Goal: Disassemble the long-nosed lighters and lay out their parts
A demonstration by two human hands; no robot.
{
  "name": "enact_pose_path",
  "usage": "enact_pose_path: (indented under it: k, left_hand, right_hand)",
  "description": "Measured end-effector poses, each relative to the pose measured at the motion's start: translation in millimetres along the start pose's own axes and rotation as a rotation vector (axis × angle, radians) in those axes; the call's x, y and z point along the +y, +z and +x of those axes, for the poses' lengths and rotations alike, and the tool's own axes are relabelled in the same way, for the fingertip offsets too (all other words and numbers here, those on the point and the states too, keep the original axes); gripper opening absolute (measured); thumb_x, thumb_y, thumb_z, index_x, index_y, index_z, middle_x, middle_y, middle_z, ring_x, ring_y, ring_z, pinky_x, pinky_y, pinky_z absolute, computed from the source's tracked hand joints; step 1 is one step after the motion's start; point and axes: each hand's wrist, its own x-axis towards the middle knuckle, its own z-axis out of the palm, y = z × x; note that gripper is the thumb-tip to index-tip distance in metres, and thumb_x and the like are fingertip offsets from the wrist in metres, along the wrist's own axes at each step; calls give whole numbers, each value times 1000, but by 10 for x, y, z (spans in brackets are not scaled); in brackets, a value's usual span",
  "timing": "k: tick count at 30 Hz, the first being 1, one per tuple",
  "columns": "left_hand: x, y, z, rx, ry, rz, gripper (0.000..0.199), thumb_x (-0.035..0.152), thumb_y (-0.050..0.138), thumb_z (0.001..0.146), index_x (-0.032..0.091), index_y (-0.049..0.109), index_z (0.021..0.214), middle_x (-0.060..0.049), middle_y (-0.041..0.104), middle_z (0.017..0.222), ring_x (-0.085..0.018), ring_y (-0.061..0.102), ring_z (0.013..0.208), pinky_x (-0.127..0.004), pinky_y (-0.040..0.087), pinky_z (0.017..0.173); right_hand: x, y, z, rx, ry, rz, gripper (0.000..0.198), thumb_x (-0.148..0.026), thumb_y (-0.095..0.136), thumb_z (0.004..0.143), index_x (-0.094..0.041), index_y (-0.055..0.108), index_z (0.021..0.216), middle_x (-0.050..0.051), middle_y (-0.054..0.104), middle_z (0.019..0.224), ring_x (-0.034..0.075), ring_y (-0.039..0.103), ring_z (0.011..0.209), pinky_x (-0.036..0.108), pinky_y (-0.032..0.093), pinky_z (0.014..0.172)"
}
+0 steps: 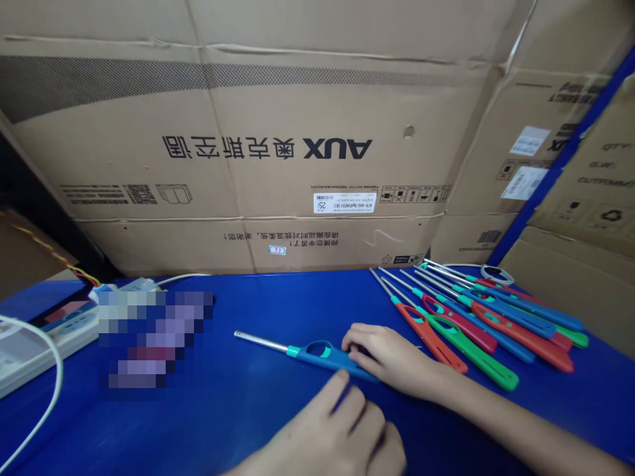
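Note:
A blue long-nosed lighter [322, 357] with a silver metal tube and teal trigger lies on the blue tabletop, tube pointing left. My right hand [389, 357] rests at its handle end, fingers curled over the handle. In front of it, close to the camera, is my left hand [347, 426], slightly blurred and seen from the back. Its fingers are bent inward, and whatever they may hold is hidden. To the right lies a spread of several similar lighters, among them a green lighter [473, 354] and an orange lighter [431, 336], tubes pointing to the back left.
A large cardboard box [248, 92] walls off the back of the blue table [223, 423]. At left are a white power strip [49, 347] and a white cable [58, 370], near a pixelated patch. A white loop [496, 274] lies at the back right.

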Motion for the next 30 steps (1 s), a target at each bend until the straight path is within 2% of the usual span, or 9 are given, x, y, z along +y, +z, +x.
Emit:
enact_pose_path:
  k: [1,4,10,15,20,22,27,30]
  left_hand:
    - [-42,59,39,-23,-66,30,18,19,47,91,17,63,102,-4,63,82,-20,58,80,-40,43,87]
    - [-94,175,55,-124,-141,58,20,24,48,90,12,63,97,-10,63,96,-27,56,93,-42,41,87]
    - [-74,232,4,-205,-181,47,38,30,47,92,9,54,123,-13,57,121,-32,49,109,-42,40,88]
    - [-78,279,10,-208,-235,32,45,34,39,97,9,46,133,-13,52,130,-31,46,114,-41,37,89]
    - [-115,322,-4,-162,-240,41,46,37,42,95,9,50,130,-12,54,128,-29,47,111,-41,32,94]
    - [-134,339,-12,-147,-236,37,47,37,42,95,9,48,131,-11,54,128,-29,47,111,-41,31,95]
    - [-150,362,-28,-141,-235,14,47,37,40,96,7,46,132,-12,52,129,-29,46,113,-41,30,96]
    - [-155,346,-34,-163,-248,-32,47,37,36,98,8,44,135,-12,51,131,-29,46,115,-42,31,97]
  right_hand:
    - [14,22,2,13,-7,-24,16,-13,46,89,-18,61,92,4,63,93,17,59,82,26,42,72]
    - [61,49,7,23,-20,-54,16,-14,45,91,-18,61,90,4,63,91,16,60,82,26,42,72]
    - [104,33,6,52,-4,-89,10,-19,51,90,-18,60,94,4,62,89,17,59,78,26,42,71]
    - [116,54,1,87,15,-129,9,-19,52,89,-18,59,94,3,61,86,17,58,76,27,41,69]
    - [121,-95,-31,155,51,-97,8,-19,53,87,-18,58,92,1,58,80,16,53,69,27,38,64]
    - [159,-242,-42,216,89,3,7,-21,53,86,-18,59,89,-1,54,71,14,49,63,26,36,60]
    - [350,-637,-86,462,134,507,19,-38,60,81,-19,60,85,-4,48,62,11,42,52,24,30,50]
    - [437,-733,-93,584,175,804,22,-36,67,75,-19,60,86,-6,41,57,10,35,49,25,27,48]
